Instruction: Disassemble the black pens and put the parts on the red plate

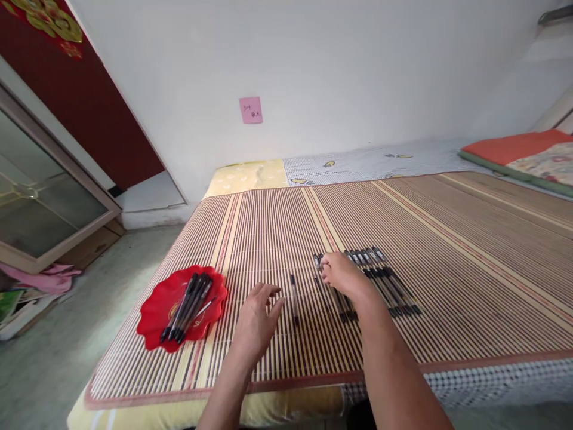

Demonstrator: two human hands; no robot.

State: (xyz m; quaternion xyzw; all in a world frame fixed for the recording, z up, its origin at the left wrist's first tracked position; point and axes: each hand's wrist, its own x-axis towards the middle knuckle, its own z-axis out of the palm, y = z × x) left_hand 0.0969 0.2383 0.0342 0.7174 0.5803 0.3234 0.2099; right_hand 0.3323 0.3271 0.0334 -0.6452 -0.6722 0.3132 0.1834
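My right hand point(342, 275) rests on the left end of a row of several black pens point(385, 280) laid side by side on the striped bamboo mat point(277, 227); its fingers curl over the leftmost pens, pressing one. My left hand point(257, 316) lies palm down on the mat with fingers apart, holding nothing. A single pen point(294, 298) lies alone just right of its fingertips. A red scalloped plate point(154, 313) at the left holds several more black pens point(188, 306).
The mat covers a bed whose front edge point(313, 379) is close to me. Folded orange and patterned bedding point(523, 149) lies at the far right. A white wall with a pink note point(250, 110) stands behind; a glass cabinet point(40, 197) stands left.
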